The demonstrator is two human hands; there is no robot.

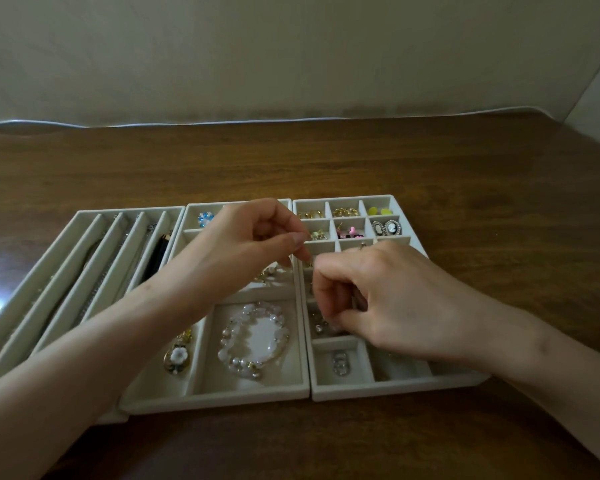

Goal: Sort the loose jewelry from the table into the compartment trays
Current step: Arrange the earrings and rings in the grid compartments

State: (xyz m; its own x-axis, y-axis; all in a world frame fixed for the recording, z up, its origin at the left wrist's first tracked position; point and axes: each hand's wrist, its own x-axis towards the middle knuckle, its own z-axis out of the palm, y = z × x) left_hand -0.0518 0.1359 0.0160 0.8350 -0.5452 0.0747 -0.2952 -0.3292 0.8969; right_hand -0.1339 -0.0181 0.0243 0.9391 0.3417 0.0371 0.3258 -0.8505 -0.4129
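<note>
Centre of frame: both hands meet above the wall where the middle tray point(215, 400) butts the right tray point(395, 388).

Left hand point(246, 237): thumb and forefinger pinch a small gold piece point(307, 264), too tiny to name.

Right hand point(378, 299): fingers curled in, tips at the same spot. Cannot tell whether they grip the piece too or only steady it.

Piece hangs off the left fingertips, pointing down — just left of the right thumb and over the right tray's left column of small cells.

Judgement: the drop is short and straight down. Right hand sits nearer those cells; left must release cleanly — the wall is close.
</note>
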